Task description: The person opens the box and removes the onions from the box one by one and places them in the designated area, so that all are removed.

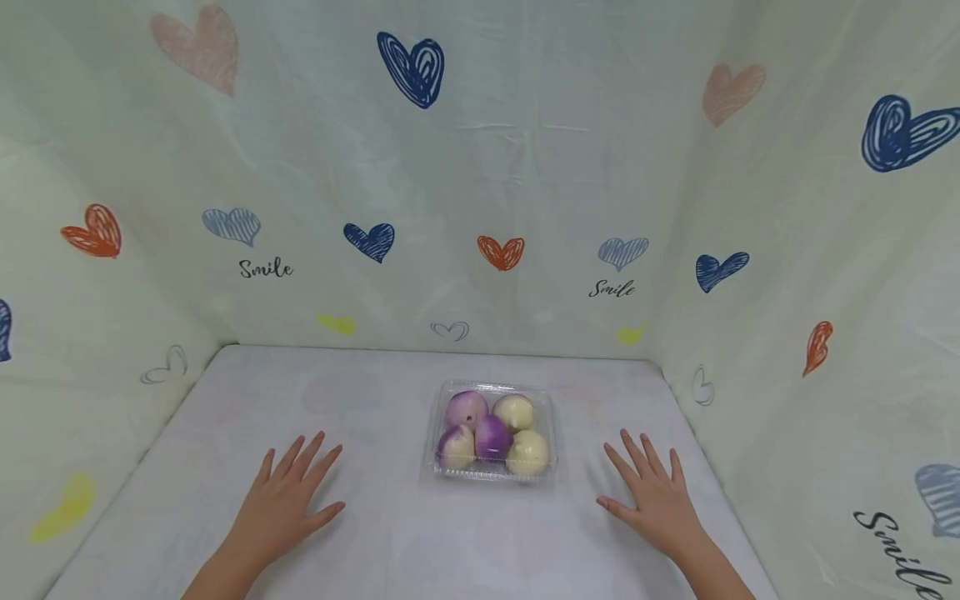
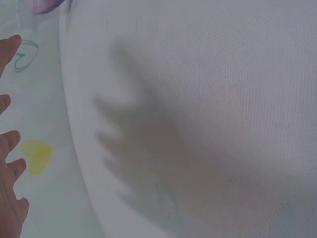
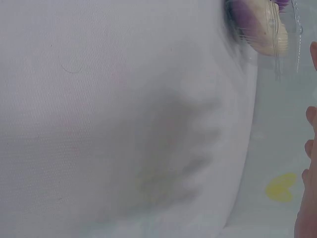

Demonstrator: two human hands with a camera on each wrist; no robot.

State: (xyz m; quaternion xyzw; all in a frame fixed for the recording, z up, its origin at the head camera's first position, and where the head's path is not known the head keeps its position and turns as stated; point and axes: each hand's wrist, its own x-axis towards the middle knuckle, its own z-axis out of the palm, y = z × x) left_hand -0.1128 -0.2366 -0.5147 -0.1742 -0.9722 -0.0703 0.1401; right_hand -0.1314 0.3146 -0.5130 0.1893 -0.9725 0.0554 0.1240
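Observation:
A clear plastic box (image 1: 492, 472) sits on the white table, well in front of both hands. Through its plastic show several round purple and cream vegetables that look like peeled onions (image 1: 492, 437). To the box's left, my left hand (image 1: 281, 500) hovers palm down with fingers spread, holding nothing. My right hand (image 1: 656, 500) is held the same way to the right of the box, also touching nothing. Shadows of the hands fall on the tabletop in both wrist views. A corner of the box (image 3: 275, 62) with an onion (image 3: 252, 25) appears in the right wrist view.
The table (image 1: 390, 533) has a pale cloth-like surface. Light fabric walls (image 1: 540, 167) printed with hearts and the word Smile rise behind it and along both sides.

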